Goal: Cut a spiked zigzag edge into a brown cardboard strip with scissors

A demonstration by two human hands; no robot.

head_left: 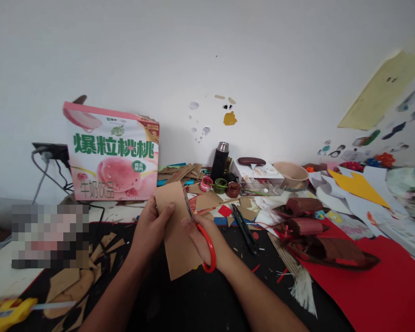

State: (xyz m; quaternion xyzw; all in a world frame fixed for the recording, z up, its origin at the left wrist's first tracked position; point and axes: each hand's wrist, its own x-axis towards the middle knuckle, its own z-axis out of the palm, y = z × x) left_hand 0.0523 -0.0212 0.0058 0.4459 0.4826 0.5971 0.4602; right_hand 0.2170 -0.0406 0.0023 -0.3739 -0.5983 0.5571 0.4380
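My left hand (154, 226) grips a flat piece of brown cardboard (180, 249) by its left edge, thumb lying on the front face. In my right hand (207, 235) is a pair of scissors (212, 253) with red handles. Their blades lie along the upper right edge of the cardboard; whether they are cutting into it I cannot tell. The cardboard is held up, slightly tilted, above a black mat (180, 309). Just right of my right hand lies a dark utility knife (245, 229).
A pink drink carton (114, 154) stands at the back left. Cardboard scraps (65, 281) and a yellow glue gun (12, 313) lie at left. Behind are a black thermos (220, 161) and small paint jars (220, 185). Brown model boats (332, 251) sit on red paper (383, 286) at right.
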